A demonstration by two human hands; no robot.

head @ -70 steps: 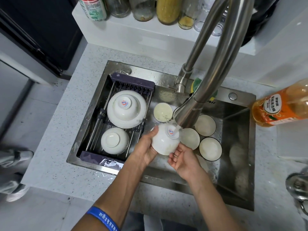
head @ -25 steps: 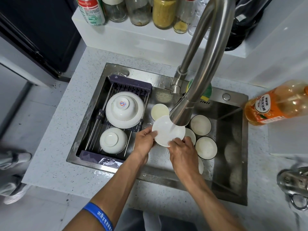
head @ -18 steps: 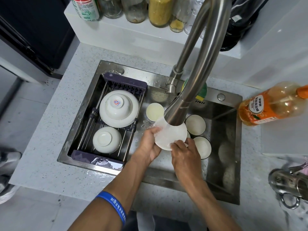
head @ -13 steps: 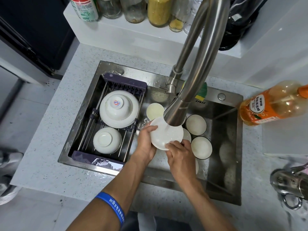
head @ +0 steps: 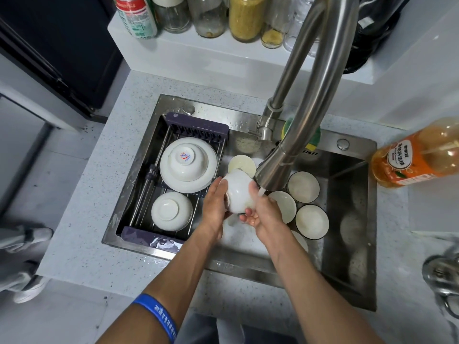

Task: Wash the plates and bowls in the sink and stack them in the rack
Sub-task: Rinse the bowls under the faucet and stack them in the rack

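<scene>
I hold a small white bowl [head: 238, 191] tipped on its side beside the running faucet head [head: 272, 173]. My left hand [head: 215, 207] cups its left side and my right hand [head: 258, 209] wraps its right side, wet under the stream. Several more white bowls [head: 303, 186] lie open side up on the sink floor [head: 246, 240]. In the dark rack [head: 196, 129] on the sink's left, an upturned bowl sits on a plate [head: 188, 165], with another upturned bowl [head: 171, 211] in front of it.
An orange detergent bottle [head: 417, 152] lies on the counter at the right. Jars [head: 244, 18] line the shelf behind the sink. A yellow-green sponge [head: 310, 142] sits by the faucet base. A metal kettle [head: 444, 276] is at the right edge.
The bowl faced up under the stream half a second ago; it has turned onto its side, left of the water. My right hand moved up along its right side.
</scene>
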